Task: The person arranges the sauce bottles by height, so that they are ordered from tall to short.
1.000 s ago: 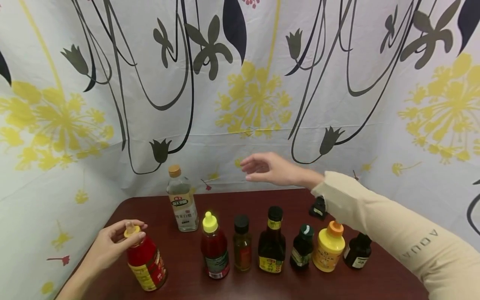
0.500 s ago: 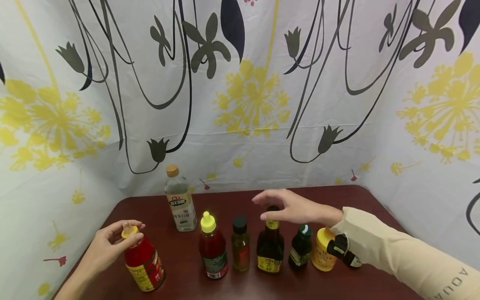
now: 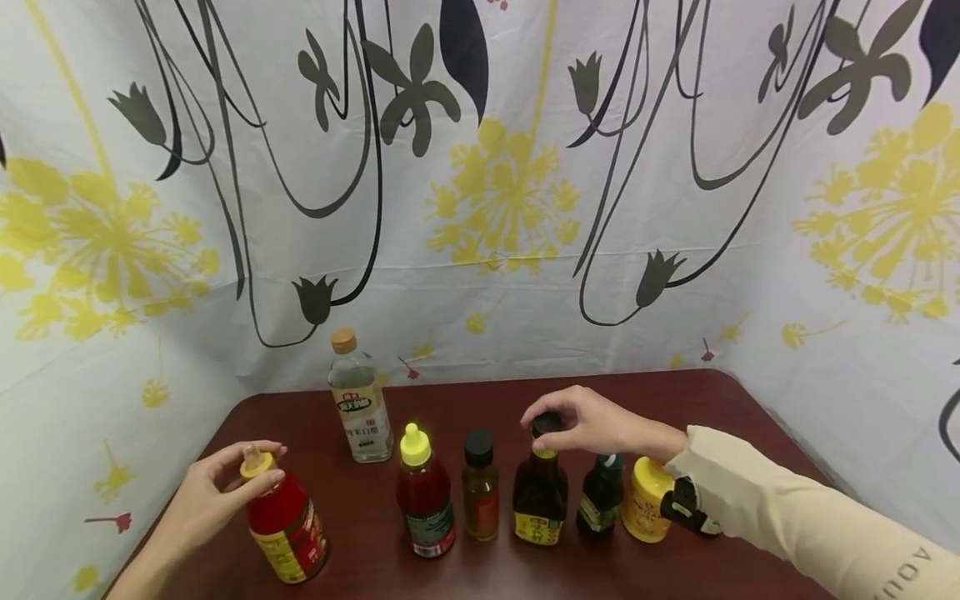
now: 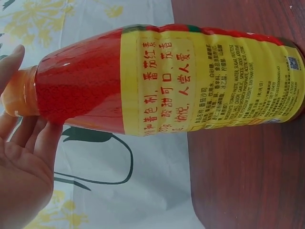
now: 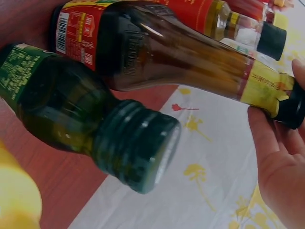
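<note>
In the head view my left hand point(image 3: 201, 500) grips the top of a red ketchup bottle point(image 3: 291, 533) with a yellow label, thumb and fingers around its orange-yellow cap. The bottle leans slightly on the table at the left. Seen from the left wrist, the ketchup bottle point(image 4: 157, 81) shows its printed back label. My right hand point(image 3: 596, 423) holds a dark soy sauce bottle point(image 3: 540, 504) by its black cap and neck, from above. In the right wrist view the fingers of that hand point(image 5: 283, 167) lie against the yellow neck band of the soy sauce bottle point(image 5: 205, 62).
On the dark red table point(image 3: 450, 408) stand a clear vinegar bottle point(image 3: 365, 421) at the back, a red sauce bottle point(image 3: 426, 508), a small black-capped bottle point(image 3: 482, 497), a green bottle point(image 3: 600, 500) and a yellow squeeze bottle point(image 3: 643, 508). A patterned curtain point(image 3: 420, 308) hangs behind.
My right hand has come down from above the table, near the curtain, and closed around the soy sauce bottle's top. The left hand has stayed on the ketchup bottle.
</note>
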`<state>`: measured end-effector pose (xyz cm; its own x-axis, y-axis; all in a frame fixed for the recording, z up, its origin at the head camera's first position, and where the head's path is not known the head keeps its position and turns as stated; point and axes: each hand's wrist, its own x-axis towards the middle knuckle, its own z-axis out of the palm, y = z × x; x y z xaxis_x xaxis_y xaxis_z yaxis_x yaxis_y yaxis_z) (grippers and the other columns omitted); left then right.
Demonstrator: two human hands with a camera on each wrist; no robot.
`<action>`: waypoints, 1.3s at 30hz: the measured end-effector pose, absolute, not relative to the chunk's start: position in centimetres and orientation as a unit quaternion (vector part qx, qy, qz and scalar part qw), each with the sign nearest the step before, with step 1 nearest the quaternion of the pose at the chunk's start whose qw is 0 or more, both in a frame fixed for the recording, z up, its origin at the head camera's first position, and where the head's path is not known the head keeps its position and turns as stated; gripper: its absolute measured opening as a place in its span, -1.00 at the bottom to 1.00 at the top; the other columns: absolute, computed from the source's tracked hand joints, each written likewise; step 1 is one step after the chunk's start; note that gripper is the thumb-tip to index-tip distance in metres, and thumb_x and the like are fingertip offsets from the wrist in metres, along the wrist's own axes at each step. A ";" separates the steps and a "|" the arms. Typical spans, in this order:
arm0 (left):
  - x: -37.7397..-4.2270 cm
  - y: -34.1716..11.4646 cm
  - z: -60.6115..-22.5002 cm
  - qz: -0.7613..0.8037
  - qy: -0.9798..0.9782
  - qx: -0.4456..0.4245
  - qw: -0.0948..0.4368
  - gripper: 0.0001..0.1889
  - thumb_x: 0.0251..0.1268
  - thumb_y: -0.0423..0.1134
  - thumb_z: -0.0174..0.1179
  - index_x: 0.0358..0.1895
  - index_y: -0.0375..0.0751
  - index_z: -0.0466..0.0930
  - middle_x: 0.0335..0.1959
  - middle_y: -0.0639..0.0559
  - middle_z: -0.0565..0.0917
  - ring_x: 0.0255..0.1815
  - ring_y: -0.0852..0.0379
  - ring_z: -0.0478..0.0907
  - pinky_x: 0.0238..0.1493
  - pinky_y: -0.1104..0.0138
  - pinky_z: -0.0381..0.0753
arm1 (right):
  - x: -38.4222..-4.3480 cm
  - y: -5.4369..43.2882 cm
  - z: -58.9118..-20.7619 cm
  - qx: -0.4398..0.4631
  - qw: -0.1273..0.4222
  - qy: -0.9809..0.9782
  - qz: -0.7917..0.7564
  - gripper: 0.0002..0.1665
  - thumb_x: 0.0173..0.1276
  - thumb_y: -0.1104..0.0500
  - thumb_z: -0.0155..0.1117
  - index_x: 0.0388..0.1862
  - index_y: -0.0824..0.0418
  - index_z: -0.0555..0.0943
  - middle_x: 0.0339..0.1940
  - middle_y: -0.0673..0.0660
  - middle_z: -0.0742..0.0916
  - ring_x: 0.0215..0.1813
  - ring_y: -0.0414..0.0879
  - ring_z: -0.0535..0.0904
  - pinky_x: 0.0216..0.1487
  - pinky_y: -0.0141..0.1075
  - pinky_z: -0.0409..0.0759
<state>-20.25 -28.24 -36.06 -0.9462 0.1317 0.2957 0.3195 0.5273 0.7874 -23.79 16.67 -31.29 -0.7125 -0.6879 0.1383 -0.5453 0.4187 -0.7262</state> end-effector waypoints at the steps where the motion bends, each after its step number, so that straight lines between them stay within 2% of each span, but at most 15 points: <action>1: -20.2 -28.3 -36.0 -0.466 -0.869 -0.130 0.101 -0.68 0.15 -0.19 0.18 -0.05 -0.25 0.50 -0.18 0.22 0.58 -0.20 0.33 0.51 -0.29 0.44 0.55 | -23.8 16.7 -31.4 -0.371 0.088 0.835 -0.396 -0.69 0.17 0.11 0.26 -0.11 0.17 0.56 -0.28 0.03 0.63 -0.62 -0.27 0.35 -0.54 -0.40 0.42; 4: -20.1 -28.3 -36.0 -0.462 -0.871 -0.130 0.102 -0.69 0.15 -0.19 0.18 -0.06 -0.23 0.50 -0.17 0.16 0.58 -0.20 0.34 0.51 -0.29 0.43 0.55 | -23.8 16.7 -31.6 -0.377 0.087 0.828 -0.405 -0.70 0.16 0.12 0.26 -0.13 0.19 0.56 -0.30 0.07 0.63 -0.53 -0.24 0.46 -0.49 -0.37 0.49; 8: -20.1 -28.3 -35.8 -0.461 -0.872 -0.131 0.097 -0.68 0.14 -0.21 0.19 -0.05 -0.25 0.50 -0.18 0.11 0.58 -0.23 0.31 0.53 -0.33 0.40 0.56 | -23.9 16.7 -31.7 -0.385 0.094 0.818 -0.416 -0.71 0.17 0.14 0.26 -0.14 0.21 0.56 -0.29 0.16 0.63 -0.48 -0.21 0.51 -0.47 -0.36 0.52; 12: -20.1 -28.4 -35.8 -0.463 -0.870 -0.141 0.092 -0.67 0.13 -0.23 0.20 -0.04 -0.29 0.49 -0.20 0.17 0.59 -0.28 0.29 0.56 -0.36 0.36 0.58 | -23.9 16.7 -31.7 -0.385 0.100 0.815 -0.422 -0.71 0.16 0.16 0.26 -0.13 0.23 0.56 -0.26 0.18 0.63 -0.43 -0.19 0.53 -0.43 -0.34 0.54; 17: -20.3 -28.7 -35.7 -0.450 -0.871 -0.172 0.096 -0.68 0.10 -0.29 0.22 -0.06 -0.29 0.49 -0.21 0.23 0.58 -0.27 0.32 0.55 -0.35 0.38 0.57 | -23.8 16.7 -31.8 -0.376 0.100 0.819 -0.421 -0.68 0.13 0.17 0.29 -0.12 0.22 0.57 -0.20 0.10 0.62 -0.36 -0.17 0.56 -0.38 -0.31 0.57; 25: -20.2 -28.8 -35.5 -0.448 -0.869 -0.183 0.096 -0.69 0.06 -0.31 0.25 -0.09 -0.30 0.51 -0.23 0.31 0.58 -0.31 0.23 0.58 -0.39 0.38 0.57 | -23.8 16.7 -31.9 -0.379 0.105 0.812 -0.431 -0.67 0.13 0.18 0.29 -0.11 0.24 0.56 -0.20 0.12 0.62 -0.35 -0.15 0.57 -0.38 -0.29 0.57; 35: -20.3 -28.2 -35.0 -0.462 -0.869 -0.155 0.088 -0.67 0.07 -0.25 0.24 -0.08 -0.30 0.52 -0.23 0.25 0.60 -0.31 0.27 0.58 -0.38 0.35 0.59 | -24.0 16.9 -32.0 -0.382 0.109 0.808 -0.434 -0.67 0.14 0.18 0.28 -0.10 0.24 0.55 -0.19 0.13 0.62 -0.33 -0.14 0.58 -0.38 -0.29 0.58; 39: -20.6 -27.8 -34.1 -0.449 -0.874 -0.157 0.104 -0.68 0.07 -0.23 0.25 -0.08 -0.25 0.54 -0.22 0.18 0.62 -0.30 0.28 0.57 -0.38 0.36 0.58 | -24.1 17.0 -31.9 -0.384 0.108 0.808 -0.432 -0.67 0.14 0.17 0.28 -0.10 0.24 0.55 -0.19 0.12 0.62 -0.32 -0.14 0.58 -0.37 -0.29 0.58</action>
